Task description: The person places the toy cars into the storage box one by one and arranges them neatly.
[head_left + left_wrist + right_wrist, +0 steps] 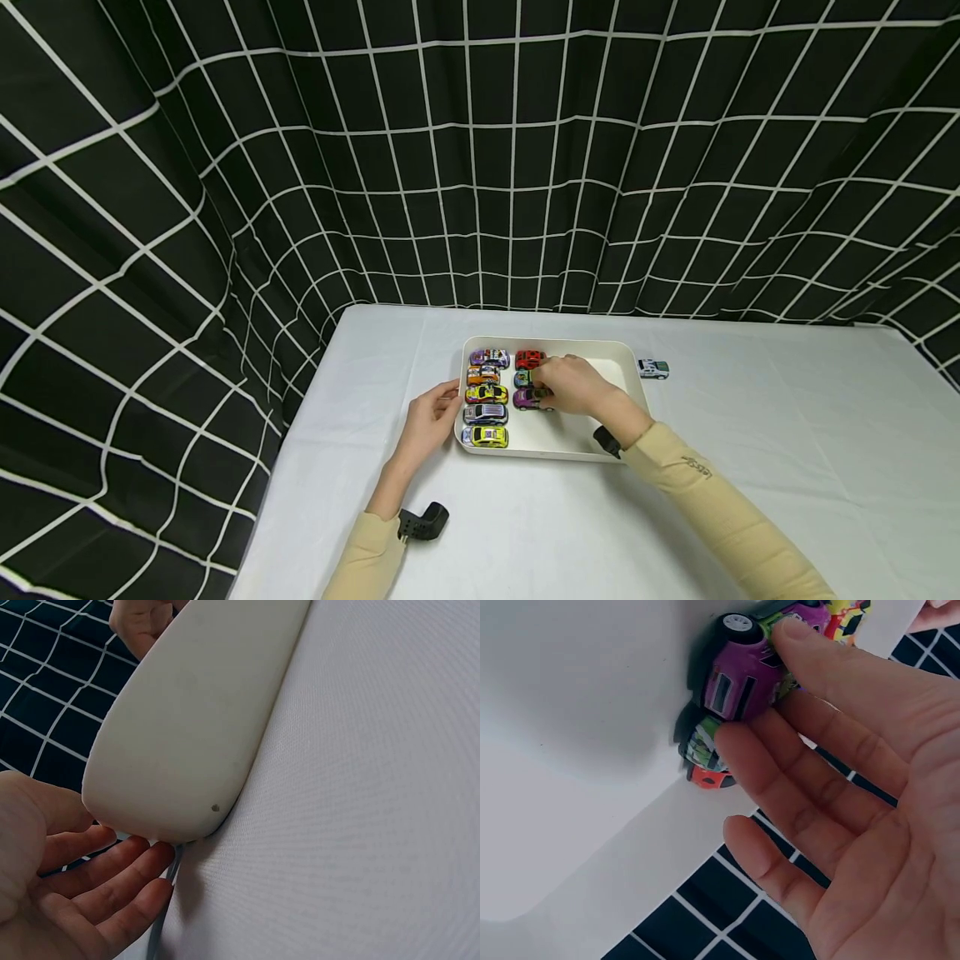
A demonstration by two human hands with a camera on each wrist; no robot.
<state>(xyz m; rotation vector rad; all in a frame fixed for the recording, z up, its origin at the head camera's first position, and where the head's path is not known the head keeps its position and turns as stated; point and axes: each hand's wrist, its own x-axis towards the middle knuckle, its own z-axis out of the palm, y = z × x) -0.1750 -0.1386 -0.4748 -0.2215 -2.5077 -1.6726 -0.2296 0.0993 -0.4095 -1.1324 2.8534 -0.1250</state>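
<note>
A white tray (555,435) holds toy cars in two columns. In the second column my right hand (576,385) pinches a purple toy car (742,675) between thumb and fingers; the car sits low over the tray floor. Just beyond it are a green toy car (703,744), partly covered by the fingers, and a red toy car (529,358). My left hand (429,421) is at the tray's left end, its fairly straight fingertips resting against the outer wall, as the left wrist view shows.
Along the tray's left side several cars stand in a column, among them a purple-white one (490,358) at the back and a yellow one (487,437) at the front. A white-and-green toy car (653,368) lies on the white tablecloth (765,417), right of the tray. Black gridded curtain (525,167) hangs behind.
</note>
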